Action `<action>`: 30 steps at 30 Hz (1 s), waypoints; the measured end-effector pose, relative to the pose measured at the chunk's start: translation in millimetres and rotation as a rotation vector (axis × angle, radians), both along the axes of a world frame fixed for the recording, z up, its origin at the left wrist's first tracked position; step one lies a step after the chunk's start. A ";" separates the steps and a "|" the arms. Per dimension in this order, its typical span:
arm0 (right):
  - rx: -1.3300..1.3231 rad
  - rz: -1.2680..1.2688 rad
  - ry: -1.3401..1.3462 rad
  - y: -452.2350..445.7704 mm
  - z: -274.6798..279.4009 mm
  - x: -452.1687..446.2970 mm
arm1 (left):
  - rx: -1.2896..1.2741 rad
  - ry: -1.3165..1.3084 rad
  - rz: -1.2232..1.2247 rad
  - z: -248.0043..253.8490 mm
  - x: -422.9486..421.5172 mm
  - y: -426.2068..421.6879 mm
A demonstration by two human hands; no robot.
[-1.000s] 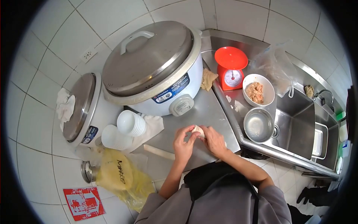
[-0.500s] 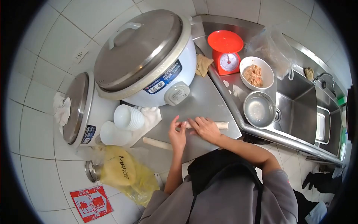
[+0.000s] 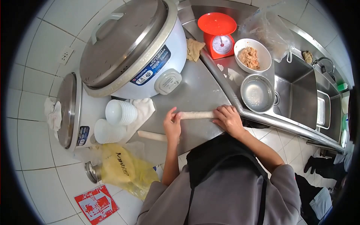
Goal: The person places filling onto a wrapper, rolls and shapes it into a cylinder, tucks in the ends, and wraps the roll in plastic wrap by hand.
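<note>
A long, thin, pale spring roll (image 3: 197, 115) lies crosswise over the steel counter in front of me. My left hand (image 3: 172, 125) is closed, with thumb and fingers pinching its left end. At the right end, my right hand (image 3: 228, 120) has its fingers bent over the tip. A second spring roll (image 3: 152, 135) rests on the counter nearer to me, and my left wrist hides part of it. Beyond the hands, a white bowl (image 3: 253, 55) holds an orange-pink minced filling. Beside it is a round metal bowl (image 3: 257, 93) with cloudy liquid.
A large rice cooker (image 3: 150, 71) stands behind the counter (image 3: 191, 90), with another cooker (image 3: 77, 108) at left. Stacked white cups (image 3: 120, 112) sit on a white cloth. A yellow bag (image 3: 125, 168) is at the near left. A red scale (image 3: 219, 37) and a sink (image 3: 294, 97) are at right.
My right hand has slid right along the spring roll to its far end, uncovering the middle. The left hand stays at the left end. The whole view has shifted slightly.
</note>
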State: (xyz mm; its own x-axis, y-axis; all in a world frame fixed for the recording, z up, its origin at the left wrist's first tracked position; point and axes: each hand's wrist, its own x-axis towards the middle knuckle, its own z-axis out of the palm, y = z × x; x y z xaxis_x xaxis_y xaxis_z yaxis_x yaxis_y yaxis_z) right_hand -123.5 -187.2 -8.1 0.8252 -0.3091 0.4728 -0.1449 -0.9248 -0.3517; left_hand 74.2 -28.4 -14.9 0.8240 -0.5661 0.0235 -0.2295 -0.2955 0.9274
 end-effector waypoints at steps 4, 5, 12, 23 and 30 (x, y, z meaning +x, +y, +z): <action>0.122 -0.037 0.077 9.1 13.2 16.6 | 0.056 0.036 0.041 3.0 -0.4 1.0; 0.121 -0.032 0.081 11.7 10.5 24.6 | 0.071 0.055 0.051 5.5 -3.2 0.7; -0.307 0.152 0.236 12.0 -2.3 -1.4 | 0.045 0.039 0.055 -0.2 -7.9 5.2; -0.239 0.025 0.353 35.3 -3.2 7.3 | 0.053 0.003 0.038 2.3 -7.8 3.4; -0.120 -0.042 0.172 28.5 -4.2 5.4 | -0.075 -0.054 0.097 -0.8 -15.6 5.4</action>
